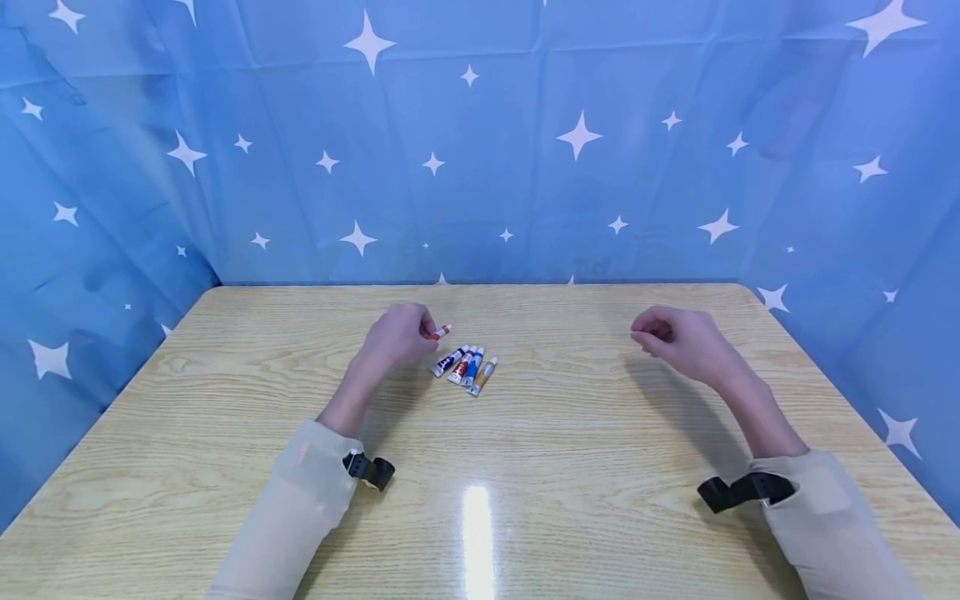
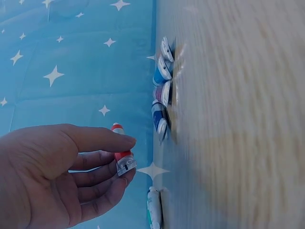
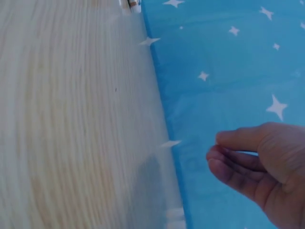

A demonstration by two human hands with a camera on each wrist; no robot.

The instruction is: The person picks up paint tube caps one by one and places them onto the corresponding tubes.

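Note:
My left hand [image 1: 405, 333] pinches a small red-and-white paint tube [image 1: 440, 332] between thumb and fingers, above the table. In the left wrist view, the crimped silver end of this red tube [image 2: 125, 160] points downward. Beside that hand lie several paint tubes in a slanted row: dark blue [image 1: 449, 361], red [image 1: 461, 365], blue [image 1: 473, 367] and ochre [image 1: 482, 376]. A whitish tube with green [image 2: 154, 208] rests apart from them; the left hand hides it in the head view. My right hand [image 1: 678, 340] hovers above the table's right side, fingers loosely bent, holding nothing.
The wooden table [image 1: 570, 467] reaches back to a blue curtain [image 1: 510, 167] with white stars, which also hangs along both sides. Black straps with small cameras sit at the left wrist [image 1: 369, 469] and right wrist [image 1: 746, 490].

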